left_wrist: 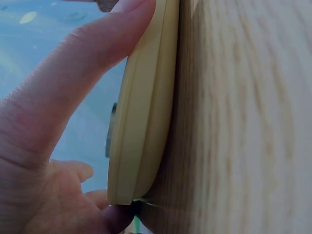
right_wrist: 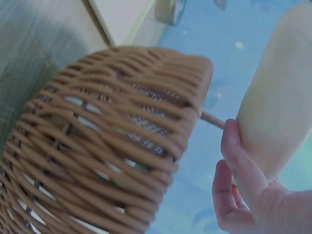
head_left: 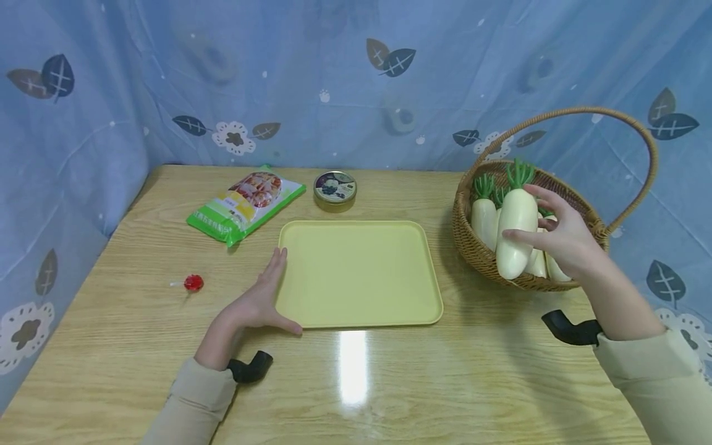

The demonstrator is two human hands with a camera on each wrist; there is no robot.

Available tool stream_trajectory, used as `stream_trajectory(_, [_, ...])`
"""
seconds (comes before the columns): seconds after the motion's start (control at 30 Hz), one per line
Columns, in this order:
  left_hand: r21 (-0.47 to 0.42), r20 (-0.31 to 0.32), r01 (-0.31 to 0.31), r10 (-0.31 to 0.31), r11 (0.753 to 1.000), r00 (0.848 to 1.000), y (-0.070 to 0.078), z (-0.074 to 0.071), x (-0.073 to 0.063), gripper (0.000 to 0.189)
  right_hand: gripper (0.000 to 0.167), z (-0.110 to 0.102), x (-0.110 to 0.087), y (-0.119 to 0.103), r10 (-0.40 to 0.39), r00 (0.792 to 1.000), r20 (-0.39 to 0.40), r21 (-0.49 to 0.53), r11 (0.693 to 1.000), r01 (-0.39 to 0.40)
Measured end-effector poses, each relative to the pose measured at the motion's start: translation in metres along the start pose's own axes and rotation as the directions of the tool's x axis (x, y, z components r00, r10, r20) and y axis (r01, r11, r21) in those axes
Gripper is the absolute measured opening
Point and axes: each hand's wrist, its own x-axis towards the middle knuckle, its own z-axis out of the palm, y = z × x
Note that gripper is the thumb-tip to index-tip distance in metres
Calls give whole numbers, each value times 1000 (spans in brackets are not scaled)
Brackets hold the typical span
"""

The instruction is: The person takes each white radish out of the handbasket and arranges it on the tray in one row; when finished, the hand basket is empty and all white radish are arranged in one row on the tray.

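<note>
My right hand grips a white radish with green stems, thumb on one side and fingers on the other. In the head view the radish overlaps the wicker basket, where several more white radishes lie. The right wrist view shows the same radish raised beyond the basket's rim. My left hand rests at the left edge of the yellow tray, thumb and fingers spread wide. In the left wrist view the thumb lies along the rim of the tray.
A green and white food packet lies behind the tray on the left, beside a round tin. A red lollipop is on the wooden table at the left. The basket's tall handle arches over it. Blue patterned curtain surrounds the table.
</note>
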Motion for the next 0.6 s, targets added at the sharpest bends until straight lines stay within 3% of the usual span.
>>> stream_trajectory(0.37, [7,-9,-2,2,1000,1000,-1,0,-1,146,84,14,-11,-8,-28,1000,6,-36,999,28])
stream_trajectory(0.6, [8,-10,-13,14,1000,1000,0,0,0,145,83,23,-14,-11,-80,996,38,12,997,80])
